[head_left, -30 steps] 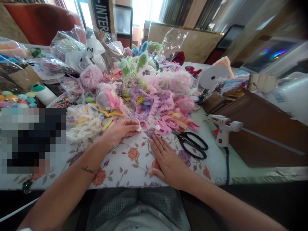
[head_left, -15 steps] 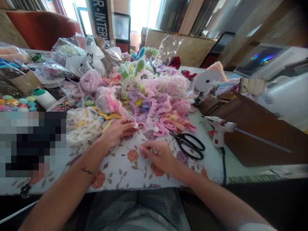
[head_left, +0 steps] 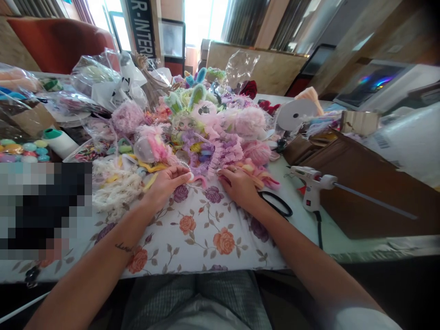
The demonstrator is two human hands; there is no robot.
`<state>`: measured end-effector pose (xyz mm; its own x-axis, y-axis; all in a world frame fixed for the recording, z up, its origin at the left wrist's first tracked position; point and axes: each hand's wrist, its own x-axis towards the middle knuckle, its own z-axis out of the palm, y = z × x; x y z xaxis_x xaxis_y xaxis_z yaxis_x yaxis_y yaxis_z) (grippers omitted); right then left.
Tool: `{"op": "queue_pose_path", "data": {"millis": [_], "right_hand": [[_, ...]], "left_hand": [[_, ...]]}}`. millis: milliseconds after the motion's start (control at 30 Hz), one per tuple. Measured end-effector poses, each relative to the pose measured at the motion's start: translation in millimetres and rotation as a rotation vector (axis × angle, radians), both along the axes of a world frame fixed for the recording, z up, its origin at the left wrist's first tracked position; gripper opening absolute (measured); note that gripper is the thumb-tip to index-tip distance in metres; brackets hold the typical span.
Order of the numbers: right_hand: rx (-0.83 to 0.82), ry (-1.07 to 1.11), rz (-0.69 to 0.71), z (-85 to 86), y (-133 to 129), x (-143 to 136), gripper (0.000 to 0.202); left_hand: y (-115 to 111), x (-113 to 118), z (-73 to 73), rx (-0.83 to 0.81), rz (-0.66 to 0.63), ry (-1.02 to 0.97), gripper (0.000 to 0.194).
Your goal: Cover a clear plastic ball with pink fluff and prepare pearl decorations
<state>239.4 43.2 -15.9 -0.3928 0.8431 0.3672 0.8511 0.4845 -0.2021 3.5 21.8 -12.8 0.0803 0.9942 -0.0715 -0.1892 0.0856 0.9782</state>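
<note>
My left hand [head_left: 174, 179] pinches a small white round piece [head_left: 190, 175] at its fingertips, and a thin beaded strand [head_left: 196, 186] runs beside it. To the right, my right hand [head_left: 235, 181] is closed at the fingertips on a small white piece [head_left: 219, 172], at the front edge of the pile. Pink ruffled trim [head_left: 215, 158] lies just beyond both hands. Black scissors [head_left: 277, 204] rest partly hidden behind my right forearm. Cream fluffy yarn [head_left: 117, 185] sits left of my left hand.
A white glue gun [head_left: 311, 185] stands at the right, before a brown cardboard box [head_left: 374, 188]. Behind the hands are a doll [head_left: 185, 123], pink yarn [head_left: 128, 117] and a white spool [head_left: 296, 115]. A thread cone [head_left: 60, 143] is at the left. Flowered cloth [head_left: 202, 247] covers the front.
My right hand has moved forward from above the cloth to the pile's edge and closed on the white piece there. My left hand has shifted slightly left, still pinching its piece.
</note>
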Motion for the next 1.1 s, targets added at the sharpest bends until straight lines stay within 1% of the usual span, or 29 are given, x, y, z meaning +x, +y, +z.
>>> {"op": "queue_pose_path", "data": {"millis": [100, 233, 333, 367, 400, 433, 467, 567, 633, 733, 833, 900, 1033, 1100], "right_hand": [[0.011, 0.002, 0.024, -1.6, 4.1, -5.0, 0.028], [0.072, 0.011, -0.035, -4.3, -7.4, -6.5, 0.026], [0.184, 0.125, -0.012, 1.1, -17.2, -8.1, 0.017], [0.216, 0.186, 0.005, 4.4, -19.5, -10.3, 0.018], [0.211, 0.258, 0.03, 7.9, -21.2, -13.6, 0.019], [0.161, 0.344, 0.059, 11.2, -22.3, -17.9, 0.019], [0.069, 0.443, 0.09, 13.9, -22.8, -23.0, 0.019], [-0.295, 0.756, 0.197, 15.5, -21.9, -38.7, 0.025], [-0.444, 0.911, 0.244, 11.7, -20.9, -45.5, 0.03], [-0.537, 1.032, 0.266, 4.0, -21.7, -47.4, 0.033], [-0.615, 1.134, 0.252, -0.5, -24.6, -43.8, 0.035], [-0.658, 1.198, 0.233, -0.9, -26.4, -41.7, 0.036], [-0.691, 1.269, 0.183, 2.4, -29.1, -40.5, 0.036], [-0.696, 1.289, 0.182, 4.7, -30.4, -40.3, 0.035]], "left_hand": [[0.6, -1.3, 1.6, 0.019, 0.028, 0.008, 0.034], [1.4, -5.2, 8.4, 0.112, 0.083, 0.025, 0.03], [0.4, -7.1, 12.2, 0.171, 0.119, 0.083, 0.03], [-0.3, -7.0, 12.3, 0.181, 0.116, 0.105, 0.031], [-1.3, -6.6, 12.0, 0.19, 0.103, 0.126, 0.032], [-2.4, -5.7, 11.3, 0.198, 0.071, 0.145, 0.033], [-3.5, -4.6, 10.5, 0.208, 0.03, 0.155, 0.034], [-6.6, -0.5, 8.5, 0.221, -0.082, 0.143, 0.033], [-8.0, 1.8, 8.6, 0.235, -0.084, 0.129, 0.031], [-10.6, 4.8, 10.6, 0.307, -0.043, 0.199, 0.023], [-14.9, 8.1, 12.9, 0.303, -0.044, 0.247, 0.019], [-17.7, 10.2, 13.7, 0.313, -0.041, 0.263, 0.017], [-20.0, 11.9, 12.2, 0.452, -0.037, 0.366, 0.013], [-20.0, 11.9, 10.9, 0.485, -0.042, 0.388, 0.014]]}}
